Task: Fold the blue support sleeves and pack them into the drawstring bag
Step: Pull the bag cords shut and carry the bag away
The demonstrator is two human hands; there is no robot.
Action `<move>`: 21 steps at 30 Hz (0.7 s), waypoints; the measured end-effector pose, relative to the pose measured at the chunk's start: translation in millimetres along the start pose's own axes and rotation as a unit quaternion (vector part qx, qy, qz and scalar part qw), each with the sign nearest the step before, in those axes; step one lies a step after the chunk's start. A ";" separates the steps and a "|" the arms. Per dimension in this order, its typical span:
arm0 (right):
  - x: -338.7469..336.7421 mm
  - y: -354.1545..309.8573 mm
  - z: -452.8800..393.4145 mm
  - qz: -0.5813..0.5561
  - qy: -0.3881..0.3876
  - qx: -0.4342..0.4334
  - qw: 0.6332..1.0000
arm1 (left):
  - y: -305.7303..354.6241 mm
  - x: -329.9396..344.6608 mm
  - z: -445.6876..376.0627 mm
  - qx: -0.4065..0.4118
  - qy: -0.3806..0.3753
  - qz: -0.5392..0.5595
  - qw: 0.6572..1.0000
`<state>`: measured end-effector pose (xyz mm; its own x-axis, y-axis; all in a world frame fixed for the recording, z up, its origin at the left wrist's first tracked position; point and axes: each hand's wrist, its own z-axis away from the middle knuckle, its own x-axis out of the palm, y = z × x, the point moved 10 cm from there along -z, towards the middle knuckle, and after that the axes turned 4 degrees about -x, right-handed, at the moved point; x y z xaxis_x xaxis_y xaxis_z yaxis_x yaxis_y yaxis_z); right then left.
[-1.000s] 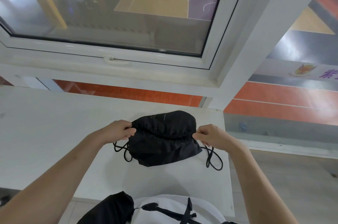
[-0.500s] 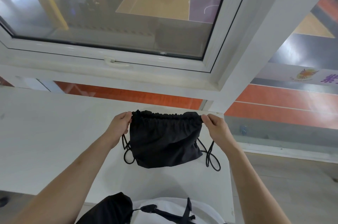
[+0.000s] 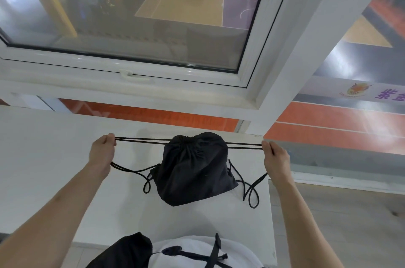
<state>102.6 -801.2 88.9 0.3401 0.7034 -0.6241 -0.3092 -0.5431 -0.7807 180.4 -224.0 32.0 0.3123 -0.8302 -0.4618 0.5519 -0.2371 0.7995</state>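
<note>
The left hand (image 3: pixel 102 154) sits at about 9 o'clock from the drawstring bag (image 3: pixel 194 169), well apart from it. Its grip is closed, fingers curled tight around the left cords (image 3: pixel 140 141), which run taut in a double line from the fingertips toward 3 o'clock into the gathered neck of the bag. A slacker length of the same cords leaves the heel of the hand and dips toward the bag's lower left corner, ending in a small loop on the table (image 3: pixel 43 158).

The bag lies on the white table between the two hands, its mouth cinched into tight puckers at the 12 o'clock end, its rounded body bulging toward 6 o'clock. What it holds cannot be seen.

At 3 o'clock from the bag, the right hand (image 3: pixel 276 161) mirrors the left, over the table's right edge. Its grip is likewise closed on the right cords (image 3: pixel 245 146), stretched straight from the bag's neck to the fingers. More cord hangs below the hand and curls into loops beside the bag's lower right corner.
</note>
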 end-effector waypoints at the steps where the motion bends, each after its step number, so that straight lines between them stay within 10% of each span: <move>1: 0.3 -1.2 0.8 -0.001 0.002 -0.001 1.000 | -2.8 -3.2 -2.1 -0.003 0.001 -0.001 1.000; 13: 53.3 -6.4 12.8 0.038 -0.089 -0.015 0.995 | -48.3 44.4 28.7 0.022 -0.189 -0.196 0.962; 21: 136.0 -113.2 29.0 0.118 -0.175 -0.211 0.954 | -54.6 63.0 52.0 0.023 -0.245 -0.206 0.947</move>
<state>158.1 -630.7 93.3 -0.0350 0.6088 -0.7926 0.0694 -0.7897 -0.6096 129.8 -289.7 -20.7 -0.3246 -0.7938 -0.5144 0.5111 -0.6048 0.6108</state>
